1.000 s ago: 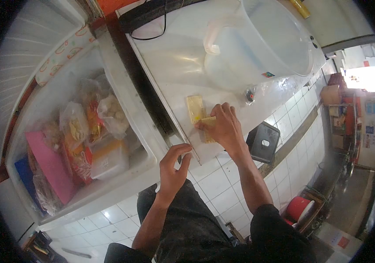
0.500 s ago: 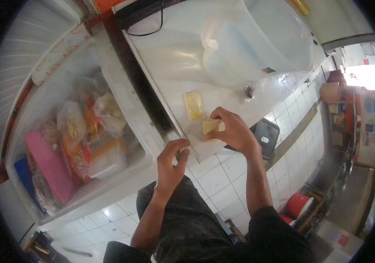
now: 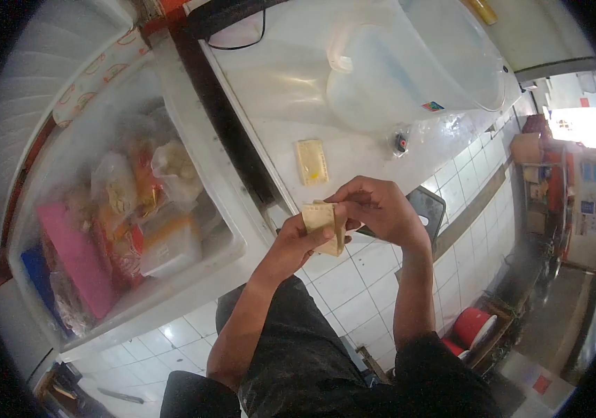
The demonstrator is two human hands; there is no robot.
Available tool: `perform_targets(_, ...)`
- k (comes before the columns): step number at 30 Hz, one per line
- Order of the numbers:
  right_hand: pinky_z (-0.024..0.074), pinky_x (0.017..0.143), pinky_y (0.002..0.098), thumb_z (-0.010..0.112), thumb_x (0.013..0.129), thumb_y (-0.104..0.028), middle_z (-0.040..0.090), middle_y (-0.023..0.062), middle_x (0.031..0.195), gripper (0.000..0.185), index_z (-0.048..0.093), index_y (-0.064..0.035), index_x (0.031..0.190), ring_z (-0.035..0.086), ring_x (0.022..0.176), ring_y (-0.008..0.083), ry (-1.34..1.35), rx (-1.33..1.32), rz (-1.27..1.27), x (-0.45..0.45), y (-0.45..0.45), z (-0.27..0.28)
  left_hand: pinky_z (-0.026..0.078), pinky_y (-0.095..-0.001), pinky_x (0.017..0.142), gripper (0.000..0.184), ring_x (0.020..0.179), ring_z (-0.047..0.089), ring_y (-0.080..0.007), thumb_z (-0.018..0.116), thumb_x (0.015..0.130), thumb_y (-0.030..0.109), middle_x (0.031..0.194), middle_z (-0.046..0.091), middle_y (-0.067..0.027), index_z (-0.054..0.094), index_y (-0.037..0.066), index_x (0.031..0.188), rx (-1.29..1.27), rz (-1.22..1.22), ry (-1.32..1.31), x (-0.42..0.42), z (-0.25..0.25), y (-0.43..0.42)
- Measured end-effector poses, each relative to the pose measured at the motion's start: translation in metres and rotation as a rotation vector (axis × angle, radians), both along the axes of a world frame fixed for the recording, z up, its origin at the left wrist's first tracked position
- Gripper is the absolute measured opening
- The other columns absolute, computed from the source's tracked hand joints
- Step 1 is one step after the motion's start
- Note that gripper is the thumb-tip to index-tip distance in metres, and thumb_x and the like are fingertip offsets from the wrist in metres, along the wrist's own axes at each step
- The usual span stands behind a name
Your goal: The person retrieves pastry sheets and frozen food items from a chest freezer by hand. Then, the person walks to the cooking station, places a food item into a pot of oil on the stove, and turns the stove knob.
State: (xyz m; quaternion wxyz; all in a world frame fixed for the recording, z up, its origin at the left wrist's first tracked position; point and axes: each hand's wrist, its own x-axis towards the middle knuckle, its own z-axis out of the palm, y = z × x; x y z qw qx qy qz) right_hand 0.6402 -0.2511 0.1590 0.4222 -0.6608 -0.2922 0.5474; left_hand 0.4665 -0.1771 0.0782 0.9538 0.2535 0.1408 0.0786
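Note:
A pale yellow rectangular pastry piece [image 3: 319,217] with what look like dimpled edges is upright between my hands, above the front edge of the white surface. My left hand [image 3: 291,244] pinches it from the left, thumb across its face. The fingers of my right hand [image 3: 381,209] close on its upper right side, where a second layer shows; whether it is folded or two pieces I cannot tell. Beyond my hands, a similar pastry piece [image 3: 312,161] with a bright yellow spot lies flat on the white surface [image 3: 270,104].
On my left stands an open chest freezer [image 3: 238,240], misty inside, holding bagged food and a pink slab [image 3: 78,261]. A large translucent tub [image 3: 381,83] is at the back. A small dark object [image 3: 400,143] lies near clear plastic. A black tray-like item [image 3: 429,212] is beyond my right hand.
My right hand has lifted the pastry piece off the surface and brought it towards me. My left hand, empty before, has moved right and taken hold of it.

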Motion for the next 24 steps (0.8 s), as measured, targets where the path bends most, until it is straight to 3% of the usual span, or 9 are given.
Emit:
perform_targets(2,0.0526,0.067,0.0251,0.066,0.090,-0.011,0.070,0.0081,0.086,0.017,0.063,0.0026,0.100,0.065,0.079,0.0109,-0.057,-0.139,-0.034,-0.005,0.008,0.001,0.051,-0.0374,0.095,0.049,0.110,0.061,-0.0249,0.059,0.096,0.017,0.122,0.059,-0.0159,0.042,-0.004,0.137,0.009,0.006,0.019,-0.006,0.005,0.002)
perform_targets(9,0.0512,0.063,0.0272,0.067,0.089,-0.015,0.071,0.0084,0.083,0.020,0.064,0.0028,0.098,0.064,0.071,0.0125,-0.084,-0.087,-0.043,-0.025,0.017,-0.026,0.051,-0.0386,0.096,0.047,0.115,0.059,-0.0303,0.055,0.097,0.014,0.130,0.055,-0.0189,0.040,-0.004,0.138,0.016,0.072,0.108,-0.026,0.003,0.007)
perform_targets(11,0.0522,0.069,0.0323,0.066,0.089,-0.016,0.070,0.0135,0.089,0.024,0.062,0.0016,0.104,0.066,0.075,0.0217,-0.565,0.056,-0.121,-0.026,0.024,-0.032,0.051,-0.0384,0.095,0.048,0.115,0.060,-0.0306,0.055,0.097,0.015,0.132,0.054,-0.0192,0.040,-0.004,0.138,-0.001,0.143,0.148,-0.033,0.001,0.007)
perform_targets(12,0.0522,0.069,0.0323,0.066,0.089,-0.016,0.070,0.0135,0.089,0.024,0.062,0.0016,0.104,0.066,0.075,0.0217,-0.563,0.061,-0.112,-0.024,0.029,-0.038,0.050,-0.0386,0.096,0.050,0.116,0.059,-0.0306,0.055,0.097,0.019,0.133,0.053,-0.0194,0.040,-0.003,0.139,-0.015,0.188,0.126,-0.039,-0.002,0.008)
perform_targets(14,0.0516,0.078,0.0386,0.066,0.088,-0.018,0.066,0.0181,0.100,0.031,0.058,-0.0005,0.113,0.064,0.085,0.0315,-0.939,0.074,-0.232,-0.017,0.042,-0.052,0.048,-0.0388,0.098,0.052,0.116,0.058,-0.0305,0.054,0.097,0.024,0.135,0.052,-0.0195,0.039,-0.002,0.140,-0.027,0.241,0.102,-0.050,-0.011,0.010)
perform_targets(15,0.0490,0.083,0.0465,0.068,0.087,-0.021,0.061,0.0185,0.115,0.041,0.054,-0.0030,0.120,0.059,0.100,0.0368,-0.975,0.015,-0.192,-0.017,0.046,-0.057,0.046,-0.0400,0.100,0.054,0.119,0.056,-0.0312,0.051,0.098,0.030,0.137,0.050,-0.0201,0.038,-0.001,0.141,-0.073,0.297,0.054,-0.055,-0.015,0.011)
perform_targets(18,0.0478,0.086,0.0488,0.070,0.084,-0.025,0.056,0.0175,0.125,0.045,0.055,-0.0051,0.122,0.054,0.110,0.0396,-1.249,0.104,-0.121,-0.033,0.065,-0.073,0.042,-0.0433,0.105,0.065,0.124,0.051,-0.0347,0.044,0.097,0.048,0.142,0.044,-0.0215,0.035,0.001,0.143,-0.134,0.399,0.057,-0.072,-0.017,0.010)
perform_targets(19,0.0478,0.086,0.0488,0.070,0.084,-0.025,0.056,0.0175,0.125,0.045,0.055,-0.0051,0.122,0.054,0.110,0.0396,-1.238,0.117,-0.110,-0.035,0.070,-0.075,0.040,-0.0455,0.106,0.074,0.127,0.047,-0.0377,0.040,0.095,0.059,0.144,0.042,-0.0223,0.034,0.003,0.144,-0.153,0.432,0.104,-0.078,-0.015,0.011)
perform_targets(24,0.0455,0.089,0.0490,0.073,0.081,-0.030,0.055,0.0166,0.118,0.048,0.057,-0.0076,0.120,0.052,0.105,0.0406,-1.363,0.053,0.094,-0.034,0.086,-0.083,0.037,-0.0472,0.108,0.081,0.128,0.046,-0.0393,0.041,0.092,0.064,0.147,0.036,-0.0244,0.032,0.004,0.145,-0.213,0.508,0.063,-0.115,-0.017,0.017)
